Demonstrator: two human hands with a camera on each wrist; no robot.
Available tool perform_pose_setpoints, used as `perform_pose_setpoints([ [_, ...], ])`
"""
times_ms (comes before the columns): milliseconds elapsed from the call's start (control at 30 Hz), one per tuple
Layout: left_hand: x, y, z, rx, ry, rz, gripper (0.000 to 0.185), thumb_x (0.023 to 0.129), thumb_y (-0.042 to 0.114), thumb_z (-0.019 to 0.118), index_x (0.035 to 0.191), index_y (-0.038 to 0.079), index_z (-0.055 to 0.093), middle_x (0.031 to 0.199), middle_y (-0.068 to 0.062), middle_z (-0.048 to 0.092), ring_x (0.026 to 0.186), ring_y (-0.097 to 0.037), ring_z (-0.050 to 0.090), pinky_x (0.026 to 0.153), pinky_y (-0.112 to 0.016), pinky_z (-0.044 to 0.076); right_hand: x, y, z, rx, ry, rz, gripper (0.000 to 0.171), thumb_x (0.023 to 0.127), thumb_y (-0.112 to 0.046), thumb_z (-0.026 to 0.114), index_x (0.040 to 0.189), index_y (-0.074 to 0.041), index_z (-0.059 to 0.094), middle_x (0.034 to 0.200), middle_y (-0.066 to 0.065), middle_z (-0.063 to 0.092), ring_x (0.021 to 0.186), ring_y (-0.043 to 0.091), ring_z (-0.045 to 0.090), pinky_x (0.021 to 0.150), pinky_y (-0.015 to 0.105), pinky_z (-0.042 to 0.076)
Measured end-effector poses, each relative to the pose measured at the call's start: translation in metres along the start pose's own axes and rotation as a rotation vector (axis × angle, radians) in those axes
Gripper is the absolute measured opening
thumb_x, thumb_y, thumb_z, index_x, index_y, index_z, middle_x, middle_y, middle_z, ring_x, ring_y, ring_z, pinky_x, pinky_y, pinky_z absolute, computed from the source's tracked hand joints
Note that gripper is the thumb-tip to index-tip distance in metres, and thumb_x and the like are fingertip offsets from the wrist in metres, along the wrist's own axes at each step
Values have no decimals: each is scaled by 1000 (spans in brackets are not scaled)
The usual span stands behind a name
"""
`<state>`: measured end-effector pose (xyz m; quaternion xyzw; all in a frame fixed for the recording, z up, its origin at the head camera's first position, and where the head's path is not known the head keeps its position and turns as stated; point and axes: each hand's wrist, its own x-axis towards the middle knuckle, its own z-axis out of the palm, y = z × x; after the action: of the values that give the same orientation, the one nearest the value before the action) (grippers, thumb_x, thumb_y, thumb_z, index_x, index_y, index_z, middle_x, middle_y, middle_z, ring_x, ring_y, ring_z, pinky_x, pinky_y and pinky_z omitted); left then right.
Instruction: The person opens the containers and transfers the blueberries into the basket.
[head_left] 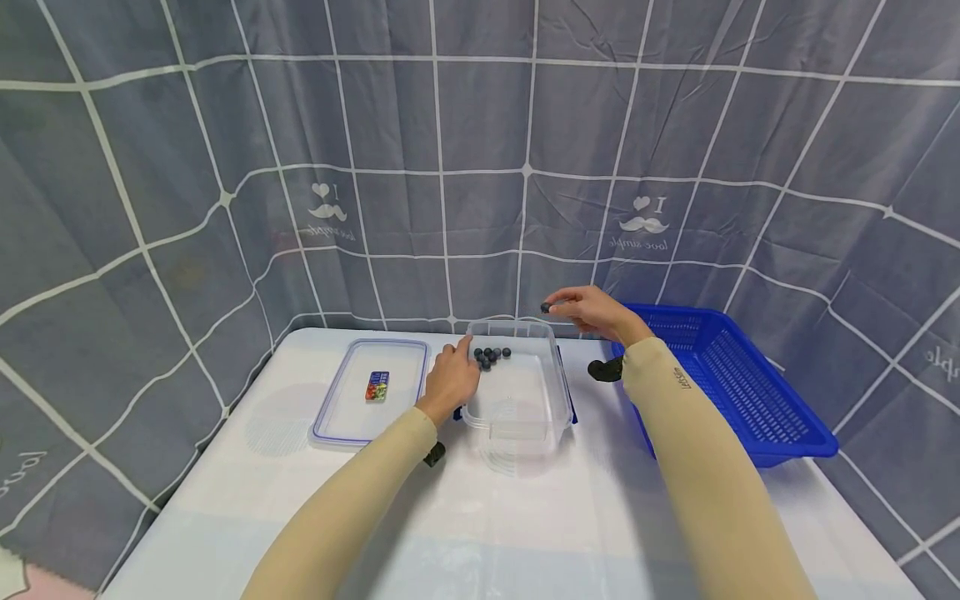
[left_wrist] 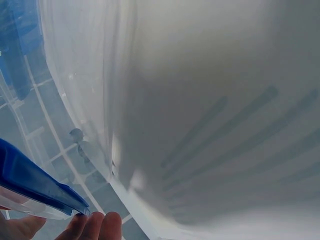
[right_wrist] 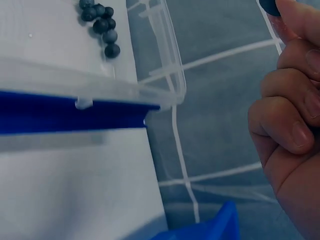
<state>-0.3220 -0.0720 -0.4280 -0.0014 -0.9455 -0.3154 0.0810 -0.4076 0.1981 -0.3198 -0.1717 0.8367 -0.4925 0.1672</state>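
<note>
r hand (head_left: 592, 312) pinches one dark berry (head_left: 545, 308) between thumb + forefinger tips, other fingers curled in; the grip is narrow, closed on the berry. in the wrist view the berry (right_wrist: 270, 6) shows just at the fingertip, top edge of frame.

key relation: berry hangs above the far rim of the clear tub (head_left: 517, 417), about over its back right corner, so the tub's open floor lies below and toward the person from the grip. the tub's long axis runs away from the person; the berry pile (head_left: 491, 356) sits in the far left part, below-left of the held berry, not touching it.

l hand (head_left: 452, 377) rests on the tub's left wall near the pile, fingers over the rim, and seems to steady it; wrist view shows only fingertips (left_wrist: 95, 226) against clear plastic, so how tight the grip is i can't tell. the r hand alone carries a berry, though the l is nearer the pile.

lid (head_left: 367, 392) lies flat left of the tub with a small coloured pack (head_left: 377, 386) on it. blue basket (head_left: 731, 383) stands right of the tub on the counter (head_left: 480, 517), behind the r arm.
</note>
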Motion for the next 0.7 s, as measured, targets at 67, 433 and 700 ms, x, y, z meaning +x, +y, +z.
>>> perform_pose_setpoints([
  [67, 0, 0, 0, -1, 3, 0, 54, 104, 24, 36, 158, 20, 34, 138, -20, 50, 125, -36, 52, 89, -55, 50, -4, 5, -7, 3, 12, 14, 42, 101, -27, 63, 139, -12, 57, 56, -6, 31, 47, 11, 24, 50, 28, 29],
  [433, 0, -1, 2, -13, -1, 0, 55, 104, 23, 37, 159, 20, 33, 136, -20, 50, 123, -36, 53, 85, -52, 51, -27, 34, -41, 51, 70, 48, 50, 102, -28, 60, 145, -4, 48, 58, -7, 28, 49, 10, 23, 53, 31, 27],
  [700, 0, -1, 0, -15, -2, -1, 54, 105, 22, 39, 158, 20, 34, 136, -20, 50, 123, -36, 53, 86, -53, 50, -47, 55, -63, 42, 140, 95, 51, 103, -29, 59, 144, -2, 46, 60, -9, 30, 51, 9, 27, 54, 27, 30],
])
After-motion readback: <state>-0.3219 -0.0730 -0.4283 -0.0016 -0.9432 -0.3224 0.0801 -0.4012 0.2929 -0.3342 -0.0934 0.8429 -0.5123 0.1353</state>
